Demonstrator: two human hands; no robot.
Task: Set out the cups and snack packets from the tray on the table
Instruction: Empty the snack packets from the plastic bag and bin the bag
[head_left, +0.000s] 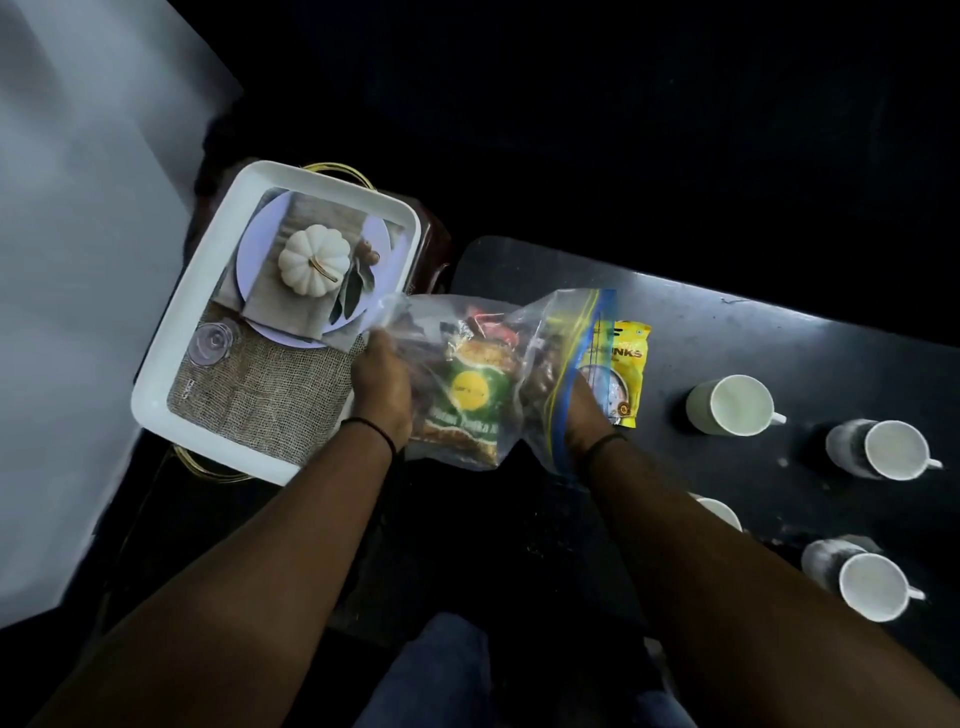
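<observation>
Clear zip bag (467, 374) of snack packets sits at counter (727, 332) edge, tray (156, 384) at its 9 o'clock. Left hand (382, 382) grips bag; right hand (582, 410) reaches inside, grip hidden. Hold mouth wide, draw packets singly toward cups (737, 405) at 3 o'clock

Dark counter (753, 332) — glossy, scuffed. Landmark: yellow snack packet (626, 374), flat near the counter's left end. Right of the packet stand four white cups: one nearest (730, 405), one further right (883, 449), one (719, 512) partly hidden by an arm, one (862, 584) at the near edge — all upright.
</observation>
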